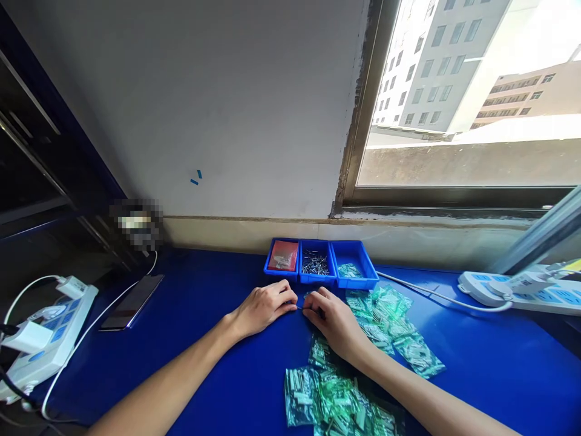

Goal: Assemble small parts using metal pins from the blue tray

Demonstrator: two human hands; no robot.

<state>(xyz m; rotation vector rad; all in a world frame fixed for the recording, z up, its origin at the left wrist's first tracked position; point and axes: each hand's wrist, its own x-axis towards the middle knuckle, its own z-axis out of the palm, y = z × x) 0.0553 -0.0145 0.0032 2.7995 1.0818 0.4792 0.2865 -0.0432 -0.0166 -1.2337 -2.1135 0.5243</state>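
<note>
Close together over the blue table, my two hands meet just in front of the bins. My left hand (267, 307) is closed, its fingertips pinched at one end of a thin, small piece (299, 307). At the other end my right hand (333, 318) pinches with curled fingers. The piece is too small to name. Under and beside my right forearm lie green-tinted plastic bags (336, 396) filled with small pale parts. More such bags (390, 321) spread to the right of that hand.
Behind my hands stand three blue bins: one with a red bag (284, 255), one with thin metal pins (315, 263), one with a green bag (349, 270). A phone (131, 303) and power strip (57, 336) sit left; another power strip (544, 297) and cable lie right.
</note>
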